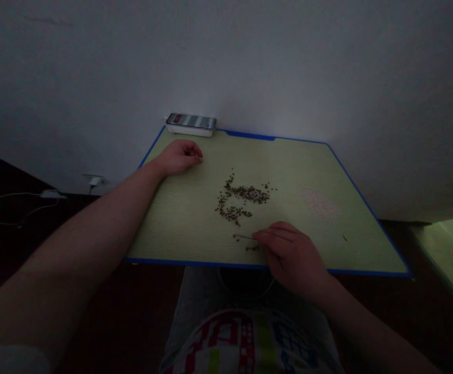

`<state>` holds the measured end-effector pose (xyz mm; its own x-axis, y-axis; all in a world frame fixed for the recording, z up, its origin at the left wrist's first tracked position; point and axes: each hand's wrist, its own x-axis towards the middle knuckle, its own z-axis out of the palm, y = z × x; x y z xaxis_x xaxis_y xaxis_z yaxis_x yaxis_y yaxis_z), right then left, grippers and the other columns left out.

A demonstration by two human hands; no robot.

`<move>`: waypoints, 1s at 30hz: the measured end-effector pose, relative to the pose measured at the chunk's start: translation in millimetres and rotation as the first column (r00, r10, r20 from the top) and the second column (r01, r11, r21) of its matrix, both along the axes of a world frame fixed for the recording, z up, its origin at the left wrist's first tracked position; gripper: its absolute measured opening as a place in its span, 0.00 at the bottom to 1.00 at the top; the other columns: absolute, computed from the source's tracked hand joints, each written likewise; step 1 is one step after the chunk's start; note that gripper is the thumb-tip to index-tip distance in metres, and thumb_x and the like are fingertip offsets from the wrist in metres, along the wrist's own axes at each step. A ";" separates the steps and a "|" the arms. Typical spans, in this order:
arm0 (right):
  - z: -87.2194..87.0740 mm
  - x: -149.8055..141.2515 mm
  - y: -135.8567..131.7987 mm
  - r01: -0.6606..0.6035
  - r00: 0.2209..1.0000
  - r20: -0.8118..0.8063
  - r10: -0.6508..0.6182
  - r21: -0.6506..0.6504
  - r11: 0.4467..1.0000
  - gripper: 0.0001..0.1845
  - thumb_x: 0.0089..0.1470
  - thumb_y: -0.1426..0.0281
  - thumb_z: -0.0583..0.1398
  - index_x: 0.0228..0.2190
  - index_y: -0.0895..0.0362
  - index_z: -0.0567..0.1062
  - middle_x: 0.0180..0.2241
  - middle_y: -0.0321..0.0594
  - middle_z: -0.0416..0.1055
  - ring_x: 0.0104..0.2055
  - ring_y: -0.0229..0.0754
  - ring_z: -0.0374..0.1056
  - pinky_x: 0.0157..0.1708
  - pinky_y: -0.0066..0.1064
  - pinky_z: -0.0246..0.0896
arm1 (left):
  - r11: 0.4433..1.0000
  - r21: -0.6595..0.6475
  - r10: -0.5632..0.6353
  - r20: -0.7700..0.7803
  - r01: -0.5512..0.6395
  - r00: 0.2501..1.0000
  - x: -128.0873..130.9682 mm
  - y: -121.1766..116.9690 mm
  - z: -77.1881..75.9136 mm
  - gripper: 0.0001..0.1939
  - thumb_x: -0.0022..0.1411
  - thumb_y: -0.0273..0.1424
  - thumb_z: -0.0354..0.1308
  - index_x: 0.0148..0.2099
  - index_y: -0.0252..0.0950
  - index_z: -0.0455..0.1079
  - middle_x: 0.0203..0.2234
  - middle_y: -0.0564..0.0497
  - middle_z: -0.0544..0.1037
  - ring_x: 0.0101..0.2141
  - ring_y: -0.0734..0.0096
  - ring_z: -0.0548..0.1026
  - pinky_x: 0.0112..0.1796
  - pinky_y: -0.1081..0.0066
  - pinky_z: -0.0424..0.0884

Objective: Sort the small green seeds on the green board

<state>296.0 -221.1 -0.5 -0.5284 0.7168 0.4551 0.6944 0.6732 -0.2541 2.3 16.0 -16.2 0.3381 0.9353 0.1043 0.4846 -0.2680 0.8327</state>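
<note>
My right hand (294,257) is at the table's near edge, its thumb and finger pinched on a thin dark stick (244,237). The stick's tip points left, beside a few loose small dark seeds or beans (252,248). Farther in, a scattered heap of the same dark grains (249,194) lies in a curved patch, apart from both hands. My left hand (179,157) rests at the table's left side with curled fingers and the thumb against them; whether anything is in them is hidden. To the right is a thin spread of pale grains (319,203).
The yellowish folding table (288,161) has a blue rim and stands against a wall. A white box with a dark printed top (191,124) sits at its back left corner. A small dark sliver (344,238) lies at right. Under the near edge is a dark round container (245,283).
</note>
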 end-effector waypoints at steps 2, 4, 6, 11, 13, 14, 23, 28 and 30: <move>0.1 -2.9 1.3 -0.010 1.000 -0.001 0.010 0.004 1.000 0.16 0.57 0.81 0.55 0.40 0.59 0.80 0.35 0.44 0.82 0.35 0.45 0.75 0.38 0.39 0.74 | 1.000 -0.011 0.002 -0.004 -0.002 1.000 -0.2 0.5 -0.3 0.08 0.48 0.31 0.64 0.31 0.34 0.71 0.18 0.56 0.65 0.21 0.78 0.62 0.24 0.73 0.56; 0.2 -5.8 2.4 -0.012 1.000 0.002 0.012 0.012 1.000 0.16 0.56 0.81 0.55 0.40 0.59 0.80 0.35 0.44 0.82 0.35 0.45 0.74 0.38 0.38 0.74 | 1.000 -0.029 0.004 -0.004 -0.004 1.000 -0.5 0.4 -0.2 0.08 0.49 0.31 0.64 0.32 0.34 0.71 0.18 0.56 0.65 0.20 0.78 0.62 0.23 0.73 0.56; 0.4 -7.9 3.7 0.012 1.000 0.010 -0.012 0.016 1.000 0.17 0.56 0.82 0.55 0.39 0.59 0.81 0.34 0.45 0.82 0.35 0.45 0.74 0.38 0.38 0.73 | 0.999 -0.043 0.000 -0.002 0.000 1.000 -0.9 0.2 -0.1 0.08 0.49 0.32 0.63 0.33 0.34 0.71 0.17 0.56 0.65 0.20 0.78 0.61 0.23 0.73 0.56; 2.0 -8.5 7.5 -0.037 0.999 0.005 0.037 -0.025 0.999 0.16 0.57 0.81 0.54 0.39 0.59 0.80 0.34 0.44 0.82 0.35 0.45 0.74 0.38 0.37 0.73 | 1.000 -0.016 -0.007 0.011 0.007 1.000 -0.6 -0.2 0.4 0.08 0.49 0.31 0.64 0.32 0.34 0.71 0.18 0.56 0.66 0.21 0.78 0.62 0.23 0.73 0.56; 3.2 -7.0 8.5 -0.096 0.995 -0.002 0.096 -0.049 0.994 0.17 0.56 0.82 0.54 0.40 0.59 0.79 0.35 0.42 0.82 0.35 0.44 0.74 0.40 0.37 0.72 | 1.000 -0.013 -0.002 0.009 0.002 1.000 -0.1 -0.4 0.7 0.08 0.49 0.31 0.64 0.32 0.33 0.71 0.18 0.56 0.66 0.21 0.78 0.62 0.24 0.73 0.56; 3.8 -5.9 8.7 -0.125 0.992 -0.004 0.125 -0.057 0.990 0.18 0.55 0.82 0.53 0.40 0.59 0.79 0.36 0.42 0.82 0.36 0.44 0.74 0.40 0.38 0.72 | 1.000 -0.018 0.001 0.007 -0.001 1.000 0.1 -0.5 0.7 0.08 0.48 0.31 0.64 0.32 0.33 0.71 0.18 0.56 0.66 0.21 0.78 0.62 0.24 0.73 0.56; 6.1 11.8 -7.0 -0.251 0.968 -0.029 0.249 -0.046 0.967 0.17 0.55 0.83 0.53 0.41 0.59 0.77 0.37 0.42 0.82 0.36 0.43 0.75 0.41 0.38 0.72 | 1.000 0.008 -0.010 0.004 0.010 1.000 -0.5 0.9 -0.6 0.09 0.47 0.33 0.63 0.31 0.33 0.71 0.18 0.56 0.67 0.21 0.77 0.63 0.24 0.74 0.57; 3.7 19.3 -25.7 -0.224 0.974 -0.041 0.224 0.014 0.974 0.16 0.56 0.83 0.54 0.42 0.59 0.75 0.36 0.42 0.82 0.35 0.43 0.75 0.38 0.37 0.74 | 1.000 -0.011 0.007 -0.001 -0.007 1.000 0.0 -0.7 0.9 0.10 0.47 0.33 0.63 0.32 0.34 0.71 0.18 0.56 0.67 0.21 0.77 0.63 0.24 0.74 0.57; 3.6 19.7 -32.0 -0.198 0.979 -0.047 0.199 0.032 0.980 0.16 0.56 0.83 0.54 0.43 0.59 0.75 0.36 0.42 0.82 0.35 0.43 0.75 0.37 0.36 0.74 | 1.000 -0.015 0.006 -0.002 -0.006 1.000 0.2 -1.4 1.4 0.10 0.48 0.33 0.63 0.32 0.33 0.71 0.18 0.56 0.67 0.21 0.77 0.63 0.25 0.73 0.57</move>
